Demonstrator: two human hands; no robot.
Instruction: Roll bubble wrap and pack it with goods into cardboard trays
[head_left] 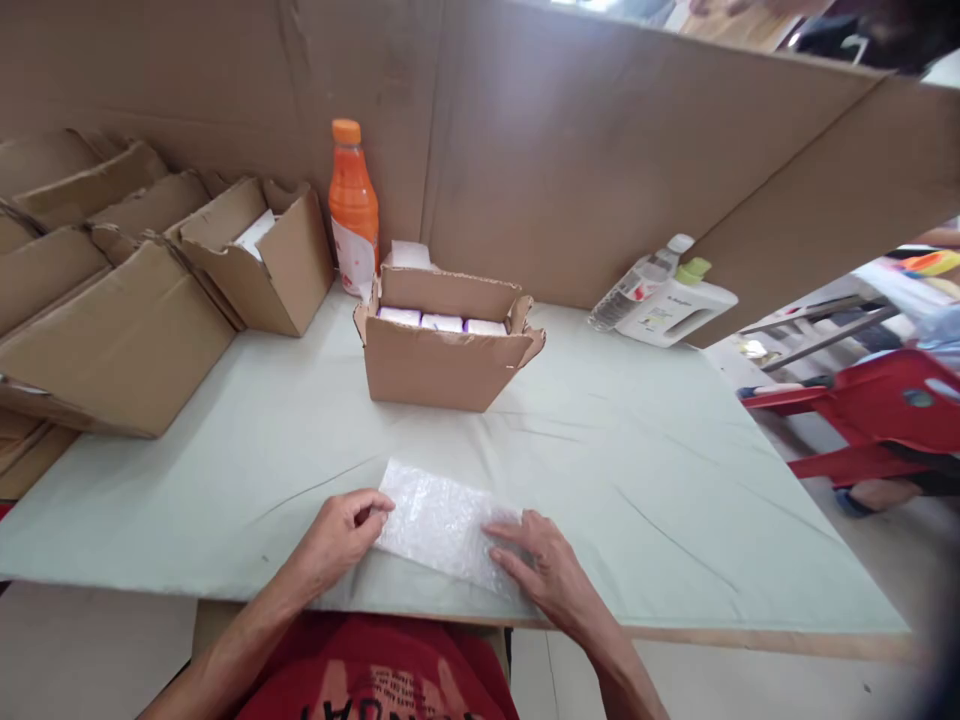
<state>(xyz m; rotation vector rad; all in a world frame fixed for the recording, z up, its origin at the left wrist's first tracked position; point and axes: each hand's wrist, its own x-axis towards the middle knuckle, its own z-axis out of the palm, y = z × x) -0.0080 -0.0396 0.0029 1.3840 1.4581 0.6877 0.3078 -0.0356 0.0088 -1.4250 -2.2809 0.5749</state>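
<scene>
A clear, crinkled sheet of bubble wrap (439,525) lies flat near the table's front edge; it could be a bag, but I cannot tell. At its left edge my left hand (341,540) is closed, thumb and forefinger pinched at the plastic. My right hand (551,570) rests on the right end of the sheet with its fingers stretched out and apart. Beyond both hands stands an open cardboard box (431,370), holding several white packs (442,323) with purple edges in a row.
Several open cardboard boxes (127,340) crowd the table's left side. An orange bottle (352,205) stands against the cardboard wall (540,150). At the back right are a clear plastic bottle (634,290) and a white jug (671,310). A red chair (892,405) stands beyond the table.
</scene>
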